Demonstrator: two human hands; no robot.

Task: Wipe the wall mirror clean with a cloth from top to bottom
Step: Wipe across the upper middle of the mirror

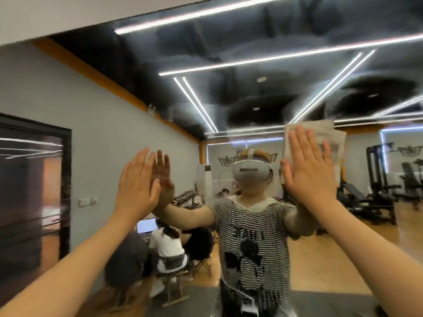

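Head view shows me the mirror [251, 88] right in front. My right hand [309, 165] presses the cloth [332, 138] flat on the glass, fingers [297, 143] straight, grasping nothing. My left hand [137, 181] lies flat on the glass too, fingers released, well apart from the cloth.

mirror [251, 99] above cloth [334, 138]: unobstructed | left hand [135, 186] flat on glass
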